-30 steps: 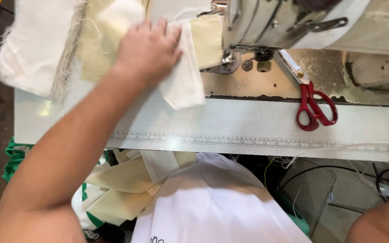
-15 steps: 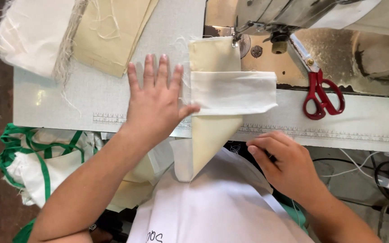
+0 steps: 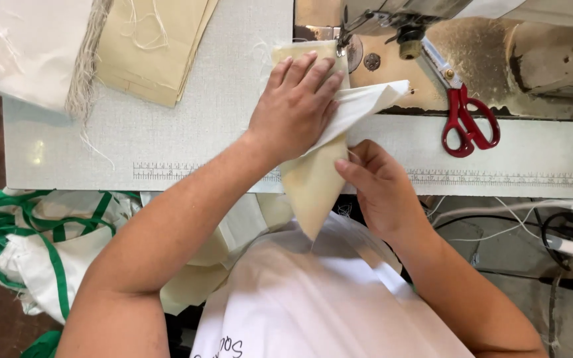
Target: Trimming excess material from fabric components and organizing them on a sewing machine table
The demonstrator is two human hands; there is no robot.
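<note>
My left hand lies flat, fingers spread, on a cream fabric piece and a white fabric strip on the sewing table. The cream piece runs from the needle area down over the table's front edge. My right hand pinches the edge of the cream piece just below the white strip. The sewing machine head stands directly behind the fabric.
Red-handled scissors lie right of the needle area on the machine bed. A stack of tan fabric pieces and a frayed white cloth sit at the back left. White bags with green handles are heaped below the table's left side.
My left hand moved right onto the two fabric pieces and slid them toward the needle. My right hand rose from below the table edge and took hold of the cream piece.
</note>
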